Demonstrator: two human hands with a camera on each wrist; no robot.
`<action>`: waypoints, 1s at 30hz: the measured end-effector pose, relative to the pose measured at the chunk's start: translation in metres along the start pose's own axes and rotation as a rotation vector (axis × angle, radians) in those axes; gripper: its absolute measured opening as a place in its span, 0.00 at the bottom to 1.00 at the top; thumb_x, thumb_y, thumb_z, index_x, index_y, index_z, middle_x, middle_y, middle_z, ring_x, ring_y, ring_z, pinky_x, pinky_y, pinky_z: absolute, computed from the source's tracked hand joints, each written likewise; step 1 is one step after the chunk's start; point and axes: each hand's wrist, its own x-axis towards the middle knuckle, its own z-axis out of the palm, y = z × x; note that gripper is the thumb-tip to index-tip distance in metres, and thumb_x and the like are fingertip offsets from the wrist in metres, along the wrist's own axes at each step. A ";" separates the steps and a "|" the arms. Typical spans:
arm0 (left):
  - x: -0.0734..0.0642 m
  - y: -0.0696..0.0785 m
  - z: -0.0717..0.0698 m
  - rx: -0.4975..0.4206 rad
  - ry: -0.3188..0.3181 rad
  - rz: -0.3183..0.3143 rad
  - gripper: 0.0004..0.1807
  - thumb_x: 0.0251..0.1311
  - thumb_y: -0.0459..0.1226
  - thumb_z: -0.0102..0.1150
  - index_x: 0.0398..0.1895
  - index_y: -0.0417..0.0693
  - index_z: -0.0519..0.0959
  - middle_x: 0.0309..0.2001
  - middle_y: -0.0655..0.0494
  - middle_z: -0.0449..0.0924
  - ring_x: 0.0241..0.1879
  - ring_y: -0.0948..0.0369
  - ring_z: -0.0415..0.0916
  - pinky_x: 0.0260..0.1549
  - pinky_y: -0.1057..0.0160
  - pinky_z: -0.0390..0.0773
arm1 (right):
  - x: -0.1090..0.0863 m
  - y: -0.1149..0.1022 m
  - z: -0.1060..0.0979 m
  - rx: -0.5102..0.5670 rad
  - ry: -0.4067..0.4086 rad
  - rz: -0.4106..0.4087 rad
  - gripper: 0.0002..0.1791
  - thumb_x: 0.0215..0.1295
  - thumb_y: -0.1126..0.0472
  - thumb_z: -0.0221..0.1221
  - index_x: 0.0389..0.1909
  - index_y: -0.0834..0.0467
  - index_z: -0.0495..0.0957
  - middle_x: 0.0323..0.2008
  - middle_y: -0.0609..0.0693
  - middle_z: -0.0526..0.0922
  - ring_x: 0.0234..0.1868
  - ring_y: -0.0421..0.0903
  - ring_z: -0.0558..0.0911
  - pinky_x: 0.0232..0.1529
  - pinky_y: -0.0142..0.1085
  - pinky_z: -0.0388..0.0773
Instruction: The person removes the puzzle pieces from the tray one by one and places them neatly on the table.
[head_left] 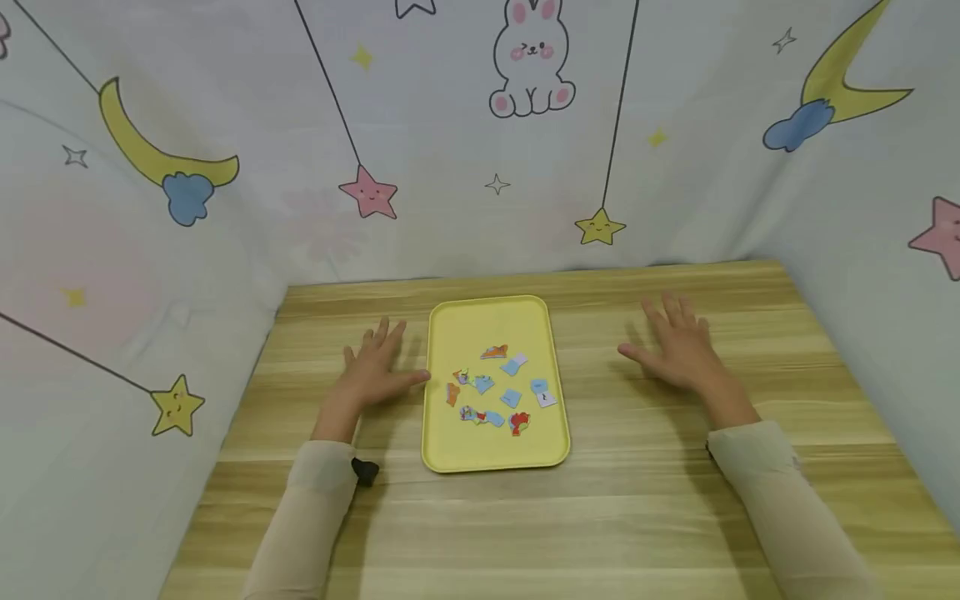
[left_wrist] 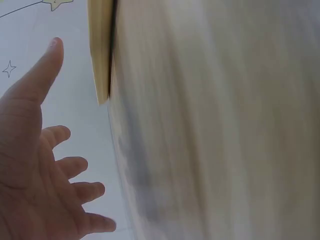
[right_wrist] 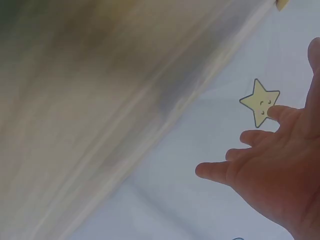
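Note:
A yellow tray (head_left: 495,325) lies on the wooden table, with several small colourful puzzle-like pieces scattered in its middle and lower part. Among them are an orange piece (head_left: 494,352), a red piece (head_left: 519,423) and a light blue piece (head_left: 511,397). To the tray's left my left hand (head_left: 375,371) is spread palm down, the thumb tip right at the tray's edge. My right hand (head_left: 681,354) is off to the right of the tray, fingers spread, holding nothing. Both wrist views show the palms and straight fingers, the left hand (left_wrist: 45,185) and the right hand (right_wrist: 280,175).
The wooden table (head_left: 495,542) runs back to a white curtain (head_left: 450,142) printed with moons, stars and a rabbit. The same cloth hangs along the left and right sides. A small black object (head_left: 365,472) sits at the left sleeve cuff.

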 end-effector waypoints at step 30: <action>-0.009 0.016 0.007 -0.132 -0.210 0.136 0.64 0.54 0.56 0.80 0.85 0.41 0.53 0.86 0.43 0.40 0.81 0.32 0.39 0.74 0.25 0.42 | 0.014 -0.066 0.029 0.067 -0.043 -0.094 0.54 0.71 0.33 0.61 0.85 0.58 0.50 0.83 0.70 0.42 0.83 0.71 0.36 0.74 0.77 0.37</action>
